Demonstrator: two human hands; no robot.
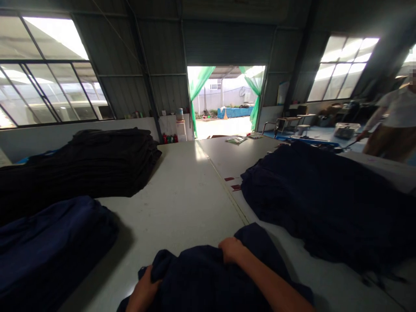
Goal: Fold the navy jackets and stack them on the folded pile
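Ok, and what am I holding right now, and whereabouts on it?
A dark navy cloth: your left hand grips a bunched fold at its left side, your right hand its far edge, right of the middle.

Dark navy cloth [198, 277], navy heap [325, 199], seemingly black stack [107, 160], pale grey tabletop [172, 182], green curtains [198, 82]

Daylight floods in as we face a part-raised roller shutter [230, 43] and green curtains [199, 82] beyond the far edge of our worktable [175, 173], paned windows [58, 80] set in dark metal-panelled walling [164, 52] on either side.
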